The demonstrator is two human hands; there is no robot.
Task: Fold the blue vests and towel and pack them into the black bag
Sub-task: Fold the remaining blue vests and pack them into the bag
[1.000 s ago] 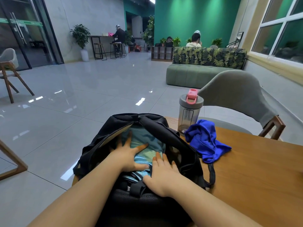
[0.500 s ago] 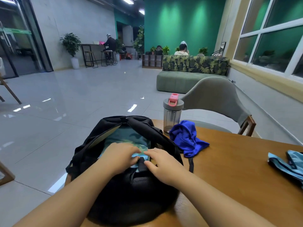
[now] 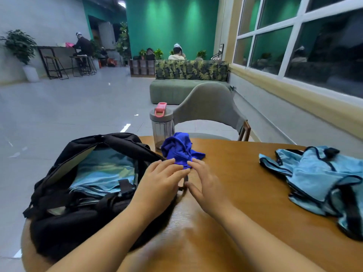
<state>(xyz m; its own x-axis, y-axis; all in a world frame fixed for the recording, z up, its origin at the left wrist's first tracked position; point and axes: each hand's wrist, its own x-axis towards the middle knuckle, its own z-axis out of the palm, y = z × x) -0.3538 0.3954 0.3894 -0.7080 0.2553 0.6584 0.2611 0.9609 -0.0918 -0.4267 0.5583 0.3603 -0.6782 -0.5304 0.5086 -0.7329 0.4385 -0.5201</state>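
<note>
Once inside the bag (image 3: 64, 195), hands (image 3: 161, 179) at towel (image 3: 180, 150).

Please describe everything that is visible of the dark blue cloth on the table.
The dark blue cloth is a vivid royal blue, soft fabric that looks thin. It lies unfolded, in a crumpled heap, on the wooden table, right of the black bag and just before the water bottle. The fingertips of the left hand and the right hand reach its near edge; neither grips it yet.

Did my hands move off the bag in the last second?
Yes. Both the left hand and right hand came out of the black bag, rightward to the dark blue cloth.
</note>
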